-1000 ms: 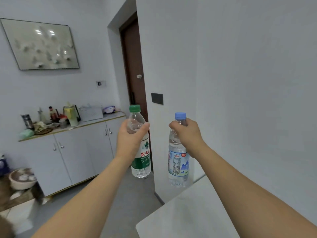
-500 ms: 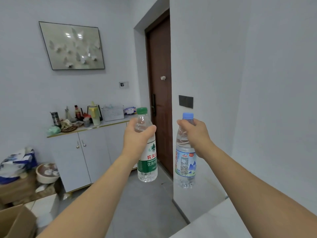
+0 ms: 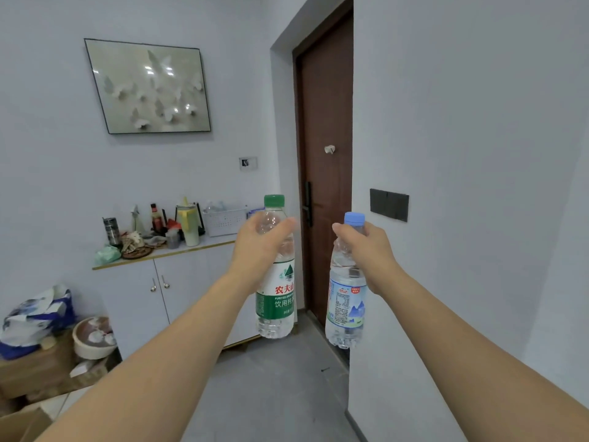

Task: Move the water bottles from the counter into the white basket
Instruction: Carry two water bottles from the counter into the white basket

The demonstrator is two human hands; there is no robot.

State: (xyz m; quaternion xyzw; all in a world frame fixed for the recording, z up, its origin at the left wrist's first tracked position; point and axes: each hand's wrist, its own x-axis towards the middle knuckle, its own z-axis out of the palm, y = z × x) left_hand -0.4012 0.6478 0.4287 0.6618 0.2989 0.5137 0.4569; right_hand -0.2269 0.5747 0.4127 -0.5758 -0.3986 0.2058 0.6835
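My left hand [image 3: 259, 247] grips the upper part of a green-capped water bottle [image 3: 276, 301] with a green label, held upright in the air. My right hand [image 3: 366, 250] grips the neck of a blue-capped water bottle [image 3: 345, 307] with a pale blue label, also upright. Both bottles hang at arm's length in front of me. The white basket [image 3: 224, 220] stands on the far cabinet counter [image 3: 165, 253], behind and left of the green-capped bottle, with clear bottles showing inside it.
The counter also carries a yellow-lidded jug [image 3: 188, 223], a steel cup [image 3: 111, 229], sauce bottles and a woven tray. A brown door [image 3: 325, 173] is straight ahead and a white wall corner [image 3: 352, 282] juts out on the right. Cardboard boxes, a bag and a bowl sit at lower left.
My view has swung left and moved forward: the cabinet and door have shifted right and grown nearer, and the white table at lower right has left the view. Both hands still hold their bottles.
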